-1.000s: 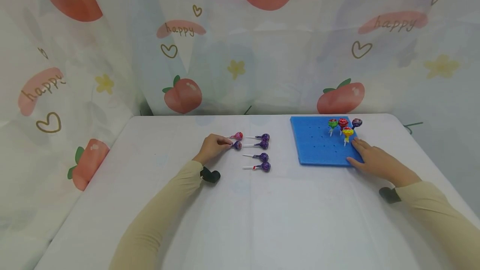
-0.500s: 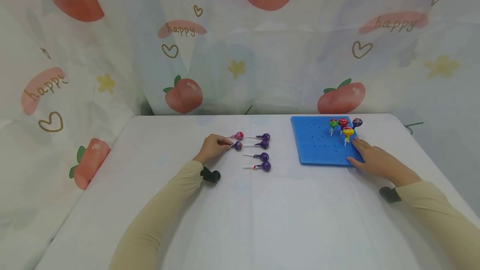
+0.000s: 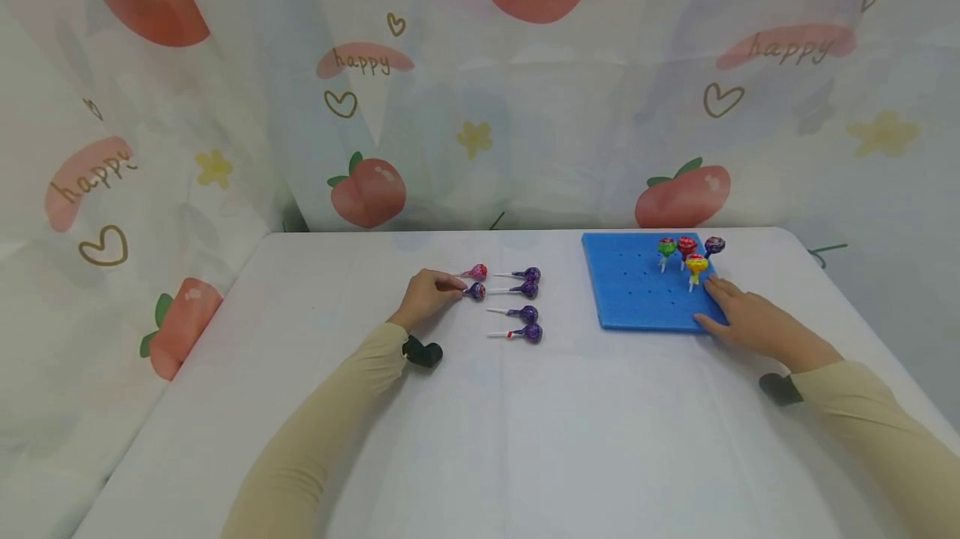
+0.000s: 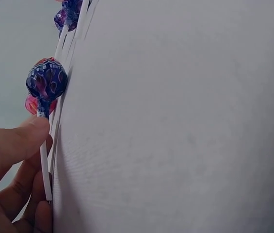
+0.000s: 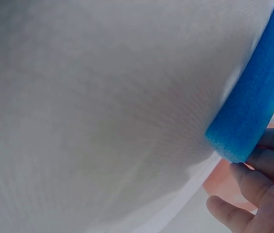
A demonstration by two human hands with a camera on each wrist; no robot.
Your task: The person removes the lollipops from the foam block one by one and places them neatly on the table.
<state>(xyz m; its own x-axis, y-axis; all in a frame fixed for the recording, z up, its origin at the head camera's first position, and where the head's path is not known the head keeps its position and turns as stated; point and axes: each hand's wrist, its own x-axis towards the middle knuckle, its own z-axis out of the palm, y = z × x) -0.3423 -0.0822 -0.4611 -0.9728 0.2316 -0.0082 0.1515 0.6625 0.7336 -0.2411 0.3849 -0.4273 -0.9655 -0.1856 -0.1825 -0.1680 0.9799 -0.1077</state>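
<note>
My left hand [image 3: 426, 299] pinches the white stick of a dark blue and purple lollipop [image 4: 46, 80] between thumb and fingers, just below its wrapped ball. A pink lollipop [image 3: 477, 272] lies right behind it. To their right, several purple lollipops [image 3: 528, 314] lie in a column with sticks pointing left. My right hand [image 3: 753, 324] rests with extended fingers against the right edge of a blue foam board [image 3: 645, 314]. In the board stand upright a green lollipop [image 3: 666, 247], a red one [image 3: 686, 247], a yellow one [image 3: 696, 264] and a dark one [image 3: 715, 247].
Small holes dot the board's top. A white cloth [image 3: 525, 439] covers the table. Behind and to the left hangs a curtain [image 3: 525, 122] printed with peaches and hearts. A dark wrist device [image 3: 422, 352] shows under the left sleeve, another [image 3: 780, 389] by the right.
</note>
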